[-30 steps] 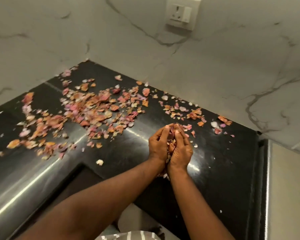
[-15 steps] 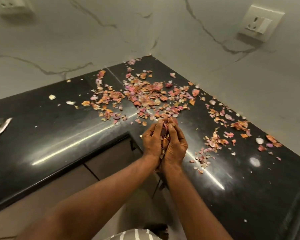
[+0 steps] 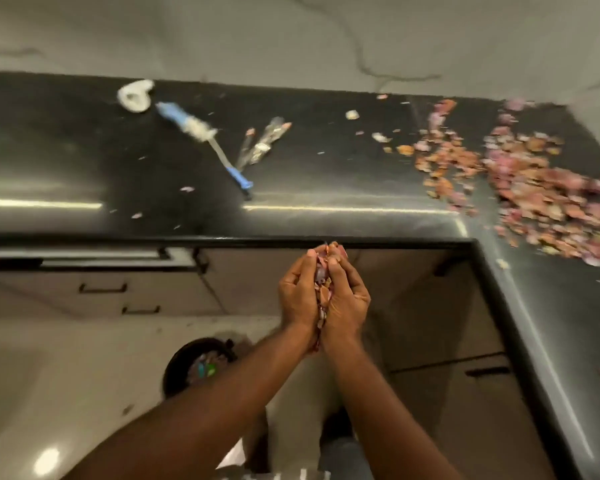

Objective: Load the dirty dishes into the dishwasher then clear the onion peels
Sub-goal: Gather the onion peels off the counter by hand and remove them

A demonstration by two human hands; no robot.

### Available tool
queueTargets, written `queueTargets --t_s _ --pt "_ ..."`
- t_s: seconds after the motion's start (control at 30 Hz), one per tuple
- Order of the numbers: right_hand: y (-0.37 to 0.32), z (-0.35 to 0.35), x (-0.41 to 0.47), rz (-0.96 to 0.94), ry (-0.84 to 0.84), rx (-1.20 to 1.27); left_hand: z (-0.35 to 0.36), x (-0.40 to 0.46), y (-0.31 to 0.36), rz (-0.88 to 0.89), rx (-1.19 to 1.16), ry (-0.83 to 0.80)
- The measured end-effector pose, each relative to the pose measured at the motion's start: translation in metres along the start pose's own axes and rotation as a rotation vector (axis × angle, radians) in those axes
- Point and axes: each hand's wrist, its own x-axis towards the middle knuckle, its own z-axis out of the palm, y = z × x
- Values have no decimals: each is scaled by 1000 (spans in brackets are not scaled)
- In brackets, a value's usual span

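Note:
My left hand (image 3: pixel 297 292) and my right hand (image 3: pixel 349 297) are cupped together, fingers curled, holding a handful of onion peels (image 3: pixel 322 282) between the palms. The hands are off the counter, in front of its front edge and above the floor. A large scatter of pink and orange onion peels (image 3: pixel 534 181) lies on the black countertop (image 3: pixel 326 174) at the right corner. A dark round bin (image 3: pixel 201 365) with some rubbish in it stands on the floor below and left of my hands.
A blue-handled knife (image 3: pixel 205 140), a white crumpled object (image 3: pixel 134 95) and some wrapper-like strips (image 3: pixel 262 142) lie on the counter at the left. Cabinet drawers with dark handles (image 3: pixel 103 288) sit under the counter. The marble wall (image 3: pixel 291 36) rises behind.
My cupped hands have left the counter with the peels and moved back over the floor. The view has swung left, showing the knife and the bin.

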Motion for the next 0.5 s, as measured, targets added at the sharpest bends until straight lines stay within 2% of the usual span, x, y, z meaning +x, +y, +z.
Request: queueTargets --t_s 0.23,0.33,0.5 --pt "132 47 -52 268 -236 -330 -143 3 38 30 16 439" --pt "179 56 -56 376 -325 -475 -198 19 24 -34 -41 549" --pt "277 64 -43 532 -376 -605 -282 66 -13 -58 -190 818"
